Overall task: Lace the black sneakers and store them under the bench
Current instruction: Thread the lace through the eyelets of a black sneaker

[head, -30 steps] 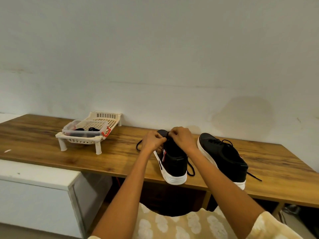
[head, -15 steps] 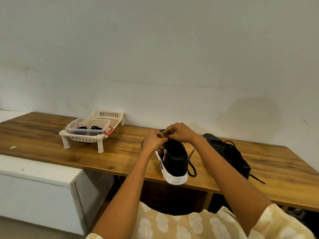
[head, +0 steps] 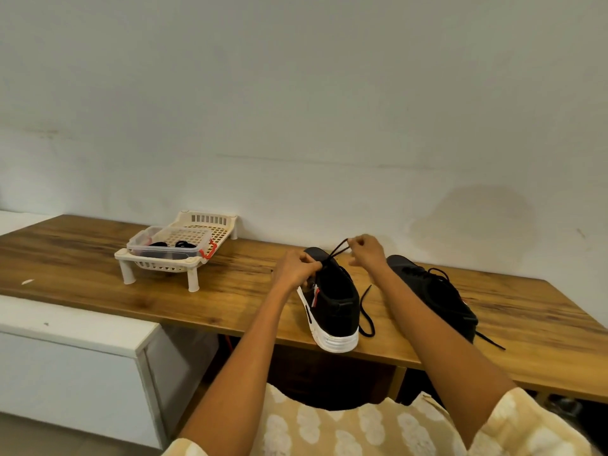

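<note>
From the head camera, a wooden bench [head: 98,278] runs along a pale wall, and two black sneakers stand on it toward the near edge. The nearer sneaker [head: 332,301], black with a white sole, sits with its heel at the bench's near edge and its toe pointing to the wall. The left hand [head: 296,268] is curled against the upper front of this sneaker, fingers closed on it by the lace holes. The right hand [head: 367,250] is raised just right of the toe, its fingertips pinching the black lace [head: 337,248], which is drawn taut up from the shoe to the hand. A loose stretch of lace [head: 365,311] trails down onto the bench at the right of the sneaker. The second sneaker [head: 434,291] stands further right, partly behind the right forearm, laces showing on top. Far left on the bench, a cream slatted rack [head: 210,222] on short legs carries a clear plastic box [head: 167,245] with dark items inside.
</note>
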The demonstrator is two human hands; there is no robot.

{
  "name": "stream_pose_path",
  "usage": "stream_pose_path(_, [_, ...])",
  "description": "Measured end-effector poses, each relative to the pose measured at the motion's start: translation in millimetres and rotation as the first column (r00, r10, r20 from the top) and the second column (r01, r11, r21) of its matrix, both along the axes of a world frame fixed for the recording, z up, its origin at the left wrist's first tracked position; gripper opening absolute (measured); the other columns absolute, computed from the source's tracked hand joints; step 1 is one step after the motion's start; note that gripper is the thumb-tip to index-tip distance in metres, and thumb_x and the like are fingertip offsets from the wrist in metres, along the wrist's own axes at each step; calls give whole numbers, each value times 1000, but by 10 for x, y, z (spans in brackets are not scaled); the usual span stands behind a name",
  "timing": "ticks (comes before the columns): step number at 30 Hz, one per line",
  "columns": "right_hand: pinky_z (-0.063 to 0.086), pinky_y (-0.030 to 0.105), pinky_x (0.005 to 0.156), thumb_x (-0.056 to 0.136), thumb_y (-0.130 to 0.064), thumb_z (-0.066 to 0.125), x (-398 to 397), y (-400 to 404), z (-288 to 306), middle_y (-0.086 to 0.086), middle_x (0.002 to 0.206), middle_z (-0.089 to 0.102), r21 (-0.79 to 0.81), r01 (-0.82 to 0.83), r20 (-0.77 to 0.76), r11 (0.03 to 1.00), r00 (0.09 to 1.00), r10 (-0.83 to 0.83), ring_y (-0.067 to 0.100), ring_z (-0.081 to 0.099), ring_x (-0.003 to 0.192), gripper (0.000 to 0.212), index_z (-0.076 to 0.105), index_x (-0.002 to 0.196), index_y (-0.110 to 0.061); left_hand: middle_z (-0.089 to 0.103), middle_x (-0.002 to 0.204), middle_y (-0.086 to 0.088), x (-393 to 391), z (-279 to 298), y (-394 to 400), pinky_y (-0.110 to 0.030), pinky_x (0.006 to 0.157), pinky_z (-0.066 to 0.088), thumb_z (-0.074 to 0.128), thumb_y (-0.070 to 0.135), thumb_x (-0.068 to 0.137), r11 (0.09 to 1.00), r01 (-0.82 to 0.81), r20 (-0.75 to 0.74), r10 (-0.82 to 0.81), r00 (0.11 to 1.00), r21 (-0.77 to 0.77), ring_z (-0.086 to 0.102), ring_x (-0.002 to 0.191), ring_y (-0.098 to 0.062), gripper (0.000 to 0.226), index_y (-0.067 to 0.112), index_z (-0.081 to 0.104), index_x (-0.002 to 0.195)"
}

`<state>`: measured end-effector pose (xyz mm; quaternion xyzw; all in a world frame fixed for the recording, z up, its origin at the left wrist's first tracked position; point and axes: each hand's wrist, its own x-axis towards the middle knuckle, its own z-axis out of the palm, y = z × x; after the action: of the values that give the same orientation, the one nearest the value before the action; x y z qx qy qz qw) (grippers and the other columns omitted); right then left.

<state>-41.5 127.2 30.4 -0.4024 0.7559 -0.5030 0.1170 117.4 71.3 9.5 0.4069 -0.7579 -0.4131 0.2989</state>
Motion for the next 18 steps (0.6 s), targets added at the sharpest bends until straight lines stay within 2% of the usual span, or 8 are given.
stream_pose_path(2, [53,40,87,95,-11,49,18,-24,-42,11,95,51,80,-50,-129,996,990,60,27,59,86,11,56,88,-8,64,63,1,-14,-2,-5,-23,55,43,65,26,83,1000,-1,2,1,1000,-5,54,49,-11,14,13,69,81])
stream_pose_path(4, [44,26,86,91,-6,50,67,-14,51,3,118,44,120,-191,-366,974,903,223,19,53,99,29,56,120,-11,64,63,0,-18,-7,-20,-25,56,43,65,25,83,1000,2,-10,-2,1000,7,54,52,-12,13,15,68,76])
stream_pose_path(5, [41,23,84,90,-7,51,89,-21,119,0,123,44,164,-301,-414,939,843,342,15,50,99,39,53,128,-14,63,62,0,-16,-10,-29,-26,57,43,66,24,82,1000,5,-20,-4,1000,13,54,52,-12,13,16,66,72])
stream_pose_path(7, [40,18,79,88,-10,55,152,-42,242,-5,122,55,374,-420,-454,827,694,559,10,52,97,41,57,129,-17,62,60,-1,-11,-9,-40,-28,58,42,66,23,81,1000,6,-23,-6,1000,14,54,53,-12,16,18,64,66])
stream_pose_path(9, [45,20,76,84,-9,58,201,-82,281,-1,113,68,571,-338,-557,748,509,656,14,61,94,35,68,117,-17,62,60,0,-5,-5,-42,-30,60,42,66,23,80,1000,8,-19,-8,1000,12,54,54,-13,16,19,64,65])
stream_pose_path(10, [47,24,77,83,-8,60,227,-101,286,2,109,70,596,-287,-597,750,466,653,17,63,94,31,71,112,-16,61,60,0,0,-4,-39,-30,60,42,66,24,80,1000,7,-24,-7,1000,14,54,54,-12,15,20,64,65])
stream_pose_path(14, [51,30,85,86,-14,65,210,-93,360,4,102,72,503,-216,-692,837,479,540,19,66,94,17,75,100,-11,66,65,0,25,2,-18,-33,63,46,66,29,80,1000,-18,-18,18,1000,-2,61,63,-16,15,25,66,66])
stream_pose_path(18, [47,33,80,93,-17,55,-90,-3,418,6,105,70,158,-7,-705,987,699,118,23,63,98,19,70,102,-10,68,71,3,35,-7,-25,-31,69,48,65,31,79,998,-58,10,59,998,-31,63,73,-16,14,27,65,66])
